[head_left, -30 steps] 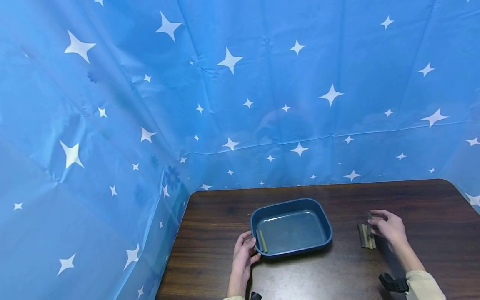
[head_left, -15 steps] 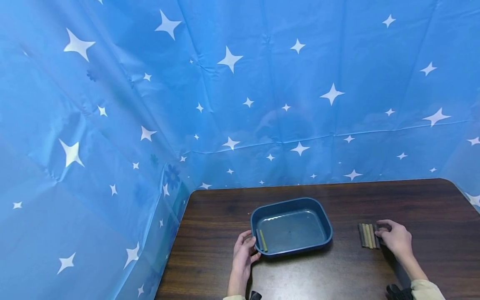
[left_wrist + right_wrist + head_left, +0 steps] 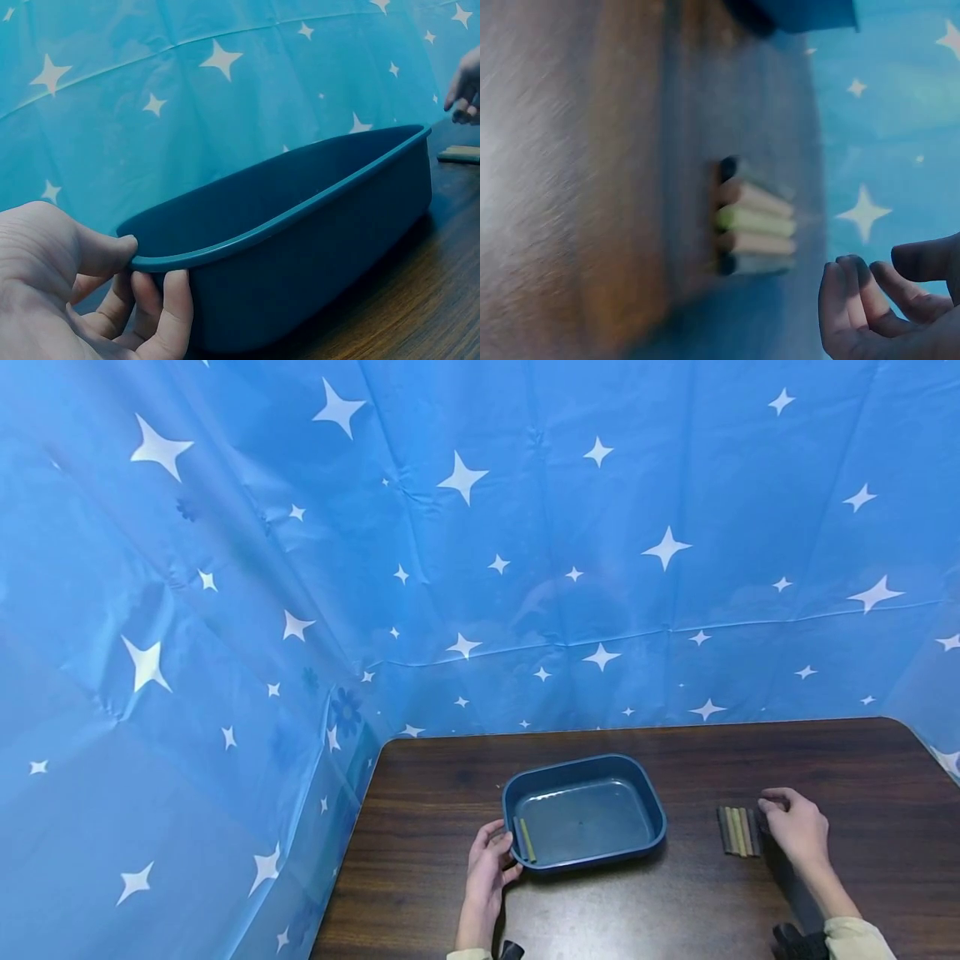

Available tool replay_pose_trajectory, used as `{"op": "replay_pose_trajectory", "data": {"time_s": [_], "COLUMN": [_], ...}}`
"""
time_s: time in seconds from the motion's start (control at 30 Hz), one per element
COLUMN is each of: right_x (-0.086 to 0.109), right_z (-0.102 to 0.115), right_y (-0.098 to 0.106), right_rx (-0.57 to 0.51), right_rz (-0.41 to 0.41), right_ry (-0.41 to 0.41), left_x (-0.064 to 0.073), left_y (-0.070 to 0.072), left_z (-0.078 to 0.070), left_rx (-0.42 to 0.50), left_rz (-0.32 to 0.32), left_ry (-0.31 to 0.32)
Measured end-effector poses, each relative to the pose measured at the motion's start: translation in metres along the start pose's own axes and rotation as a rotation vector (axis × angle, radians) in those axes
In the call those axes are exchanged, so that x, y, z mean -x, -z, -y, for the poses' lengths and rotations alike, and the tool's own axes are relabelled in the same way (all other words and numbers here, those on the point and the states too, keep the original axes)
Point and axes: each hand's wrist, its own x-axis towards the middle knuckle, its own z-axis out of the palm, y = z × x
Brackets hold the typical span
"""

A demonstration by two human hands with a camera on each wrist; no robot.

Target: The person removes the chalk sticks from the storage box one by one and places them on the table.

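Note:
A deep blue plastic tray (image 3: 585, 863) rests on the table. My left hand (image 3: 486, 875) pinches its near left corner, thumb over the rim and fingers beneath it outside, as the left wrist view shows. Two short sticks lie along the tray's left inner wall, a yellow-green stick (image 3: 528, 841) and a bluish stick (image 3: 517, 839). To the right of the tray, several chalk-like sticks (image 3: 757, 221) lie side by side in a row, dark at both ends with tan and green between. Just right of that row, my right hand (image 3: 799, 832) hovers apart from it, fingers loosely bent and holding nothing visible.
The dark wooden table (image 3: 675, 910) has a rounded far right corner. Behind it and to the left hangs a blue curtain (image 3: 525, 527) with white stars. Table surface lies between the tray and the row of sticks.
My right hand has set a dark stick down at the row's right end, let go of it and drawn off to the right. The left hand and tray stay put.

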Motion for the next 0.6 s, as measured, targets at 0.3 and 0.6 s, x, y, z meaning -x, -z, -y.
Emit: {"op": "replay_pose_trajectory", "data": {"time_s": [0.3, 0.6], "right_x": [0.008, 0.028], "right_z": [0.045, 0.094], "right_y": [0.01, -0.007], "right_rx": [-0.089, -0.365], "right_rz": [0.077, 0.252], "right_ry": [0.054, 0.067], "left_x": [0.0, 0.0], "left_y": [0.0, 0.001], "left_z": [0.003, 0.001], "left_rx": [-0.009, 0.0], "left_rz": [-0.003, 0.002], "left_ry": [-0.021, -0.008]}}
